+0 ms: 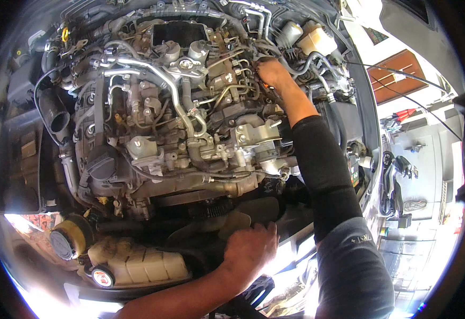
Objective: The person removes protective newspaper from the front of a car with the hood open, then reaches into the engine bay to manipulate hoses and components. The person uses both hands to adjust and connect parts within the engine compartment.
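Observation:
My right hand point(273, 73) reaches deep into the right side of an exposed engine point(152, 106), among hoses and metal pipes. Its fingers are curled closed, and a small orange bit point(266, 85) shows beside them; what it belongs to is hidden. At the front of the engine bay, my left hand point(251, 249) lies low over the dark front panel. The knuckles are bent and the fingertips turn down out of sight, so what they grip, if anything, cannot be seen. Beside the right forearm sits a metal bracket point(256, 134) with a stud.
A translucent coolant tank point(142, 264) with a round cap stands at the front left, next to a yellowish capped reservoir point(72, 236). An open black hose point(55, 112) gapes at left. A pale fluid reservoir point(317, 41) sits at the back right. A thin black cable point(403, 78) crosses the right side.

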The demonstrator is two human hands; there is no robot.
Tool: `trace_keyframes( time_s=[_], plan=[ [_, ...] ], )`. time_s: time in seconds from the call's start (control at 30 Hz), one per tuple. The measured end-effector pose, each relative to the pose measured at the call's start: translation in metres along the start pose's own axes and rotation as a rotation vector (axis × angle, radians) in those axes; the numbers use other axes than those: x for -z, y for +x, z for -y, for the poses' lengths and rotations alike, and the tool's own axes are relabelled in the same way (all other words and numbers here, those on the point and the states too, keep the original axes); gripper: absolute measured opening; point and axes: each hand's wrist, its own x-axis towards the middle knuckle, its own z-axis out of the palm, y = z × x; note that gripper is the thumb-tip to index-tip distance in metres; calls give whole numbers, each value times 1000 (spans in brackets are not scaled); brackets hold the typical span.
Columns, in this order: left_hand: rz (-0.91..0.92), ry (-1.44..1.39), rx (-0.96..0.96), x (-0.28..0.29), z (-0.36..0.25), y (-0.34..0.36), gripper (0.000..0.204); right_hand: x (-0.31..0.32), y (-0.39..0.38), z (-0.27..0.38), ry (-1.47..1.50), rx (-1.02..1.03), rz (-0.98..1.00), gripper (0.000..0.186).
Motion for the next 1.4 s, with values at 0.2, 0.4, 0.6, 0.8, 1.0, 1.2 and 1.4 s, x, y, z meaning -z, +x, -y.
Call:
trace_keyframes(
  time_s=[0.2, 0.4, 0.6, 0.8, 1.0, 1.2, 1.4],
  plan=[
    [23, -17, 9, 3, 0, 1, 38, 31, -30, 43, 294, -274, -209, 43],
    [41, -24, 30, 2, 0, 1, 38, 58, -46, 70, 175, -263, -149, 43],
    [121, -78, 75, 8, -2, 3, 38, 60, -46, 74, 77, -239, -146, 36],
    [240, -119, 87, 16, -4, 4, 31, 54, -39, 76, 67, -227, -156, 33],
    [187, -117, 75, 15, -4, 3, 29, 60, -40, 82, 28, -199, -126, 33],
    [172, -150, 100, 14, -3, 2, 28, 67, -44, 95, 3, -226, -121, 33],
    [178, -144, 108, 14, -3, 3, 29, 67, -43, 95, -104, -191, -75, 33]
  ],
)
